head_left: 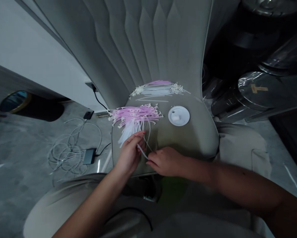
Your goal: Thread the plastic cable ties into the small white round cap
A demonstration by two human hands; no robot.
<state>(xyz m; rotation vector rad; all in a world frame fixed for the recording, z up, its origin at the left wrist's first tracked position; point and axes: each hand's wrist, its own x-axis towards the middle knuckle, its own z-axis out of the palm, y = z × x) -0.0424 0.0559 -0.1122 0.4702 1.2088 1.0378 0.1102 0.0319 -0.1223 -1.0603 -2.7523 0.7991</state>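
My left hand (130, 152) is closed around a thin white flexible strand (144, 153) at the front of a grey chair seat. The fingers of my right hand (166, 161) pinch the strand's other end, and it bows slightly between the two hands. Just beyond my left hand lies a bundle of pink strands (136, 114) with pale tips. White strands (131, 129) fan out beneath it, partly hidden by my left hand. Farther back is a second pile of white strands (160, 90) with cream ends, some pink ones behind it.
A round white lid-like dish (179, 116) with a small white lump in it sits on the chair seat (188, 142). Tangled cables (71, 152) and a small dark box (89, 156) lie on the floor at left. Clear-wrapped dark cylinders (237, 89) stand at right.
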